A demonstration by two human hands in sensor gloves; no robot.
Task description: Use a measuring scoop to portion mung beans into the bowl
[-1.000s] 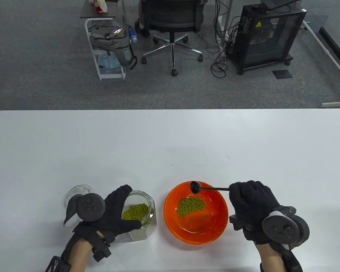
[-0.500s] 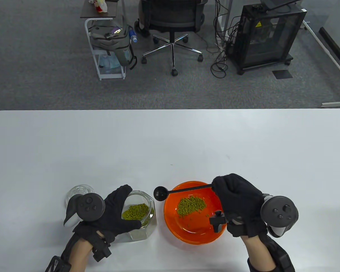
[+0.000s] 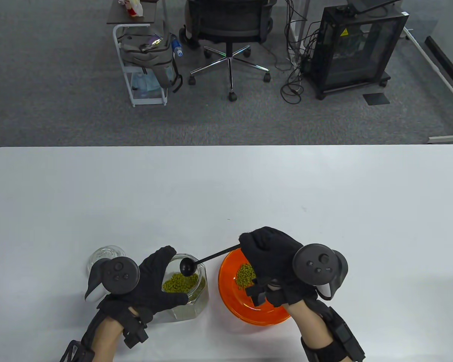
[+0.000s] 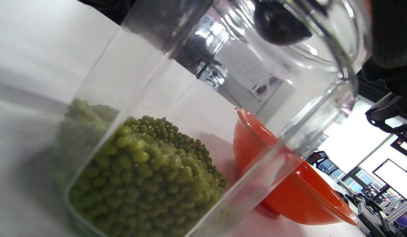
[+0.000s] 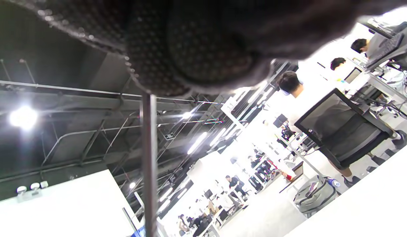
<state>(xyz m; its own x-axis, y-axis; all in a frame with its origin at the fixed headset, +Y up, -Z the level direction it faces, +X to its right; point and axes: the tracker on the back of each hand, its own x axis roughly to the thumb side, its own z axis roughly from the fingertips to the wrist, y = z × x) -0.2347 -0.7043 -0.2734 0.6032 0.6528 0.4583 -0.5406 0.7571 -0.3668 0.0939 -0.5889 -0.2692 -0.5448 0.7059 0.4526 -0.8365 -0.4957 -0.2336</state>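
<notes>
In the table view, the right hand (image 3: 275, 260) covers a big part of the orange bowl (image 3: 230, 294), so some of the mung beans inside cannot be seen. The left hand (image 3: 151, 283) hides the near side of the glass jar (image 3: 196, 298). Behind its tracker, a clear glass object (image 3: 105, 254) is only partly visible, and what it is cannot be told. In the right wrist view, the scoop handle (image 5: 149, 164) is cut by the bottom edge and its cup is out of view. In the left wrist view, the scoop cup (image 4: 279, 23) is dark and blurred through the glass.

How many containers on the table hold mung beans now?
2: the clear glass jar gripped by the left hand, and the orange bowl to its right, partly covered by the right hand.
</notes>
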